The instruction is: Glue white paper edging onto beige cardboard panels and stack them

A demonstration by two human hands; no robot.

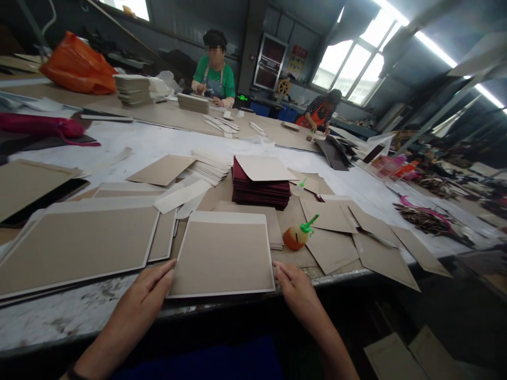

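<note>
A tan board panel with a pale border [224, 258] lies at the front edge of the table. My left hand [148, 290] grips its left edge with the fingers together. At the right edge, my right hand [295, 287] pinches the same panel. Just beyond the right hand sits a squat squeeze bottle [296, 238] of orange liquid with a green nozzle. Behind the panel rises a stack of dark red pieces [259, 192], topped by a pale sheet [267, 168]. Larger tan panels [83, 248] lie overlapped left of my left hand.
Loose tan panels [380, 258] spread along the right, some past the table edge. Pale strips [208, 168] lie behind. An orange bag [77, 66] and a stack of boards [132, 89] stand far left. Across the table, a person in green [225, 79] and another person in an orange apron [317, 113] work.
</note>
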